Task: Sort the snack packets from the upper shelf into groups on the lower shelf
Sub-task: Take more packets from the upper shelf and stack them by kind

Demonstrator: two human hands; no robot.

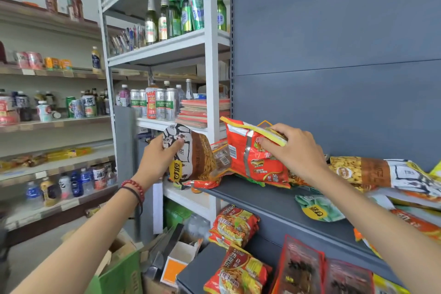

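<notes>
My left hand (160, 158) grips a brown and white snack packet (191, 157) at the left end of the grey upper shelf (274, 207), holding it upright past the shelf's edge. My right hand (292, 150) holds a red snack packet (253, 160) by its yellow top seal, tilted above the shelf. More packets lie on the upper shelf to the right, among them a second brown and white packet (381, 174) and a green one (319, 207). On the lower shelf (202, 267) stand red and yellow noodle packets (236, 224) and dark red packets (300, 267).
A white rack (211, 55) with beer bottles, cans and a stack of red booklets stands just left of the grey shelves. Open cardboard boxes (124, 272) sit on the floor below. Wall shelves with drink bottles run along the left side.
</notes>
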